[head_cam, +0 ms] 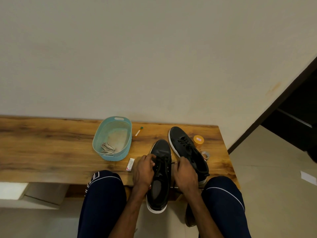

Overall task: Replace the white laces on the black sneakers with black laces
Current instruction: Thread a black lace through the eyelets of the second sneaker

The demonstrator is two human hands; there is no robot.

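A black sneaker (pixel 160 170) with a white sole lies toe-away at the bench's front edge, its heel hanging over. My left hand (pixel 143 170) grips the shoe's left side at the eyelets and my right hand (pixel 184 170) pinches a black lace (pixel 173 163) on its right side. The second black sneaker (pixel 185 148), laced in black, lies behind to the right. White laces (pixel 107 148) lie bundled in a teal basket (pixel 103 133).
The wooden bench (pixel 51 148) stands against a pale wall. On it are an orange-lidded jar (pixel 199 140), a tape roll (pixel 205 155), a small white packet (pixel 130 164) and a small stick (pixel 138 131). My knees flank the front edge.
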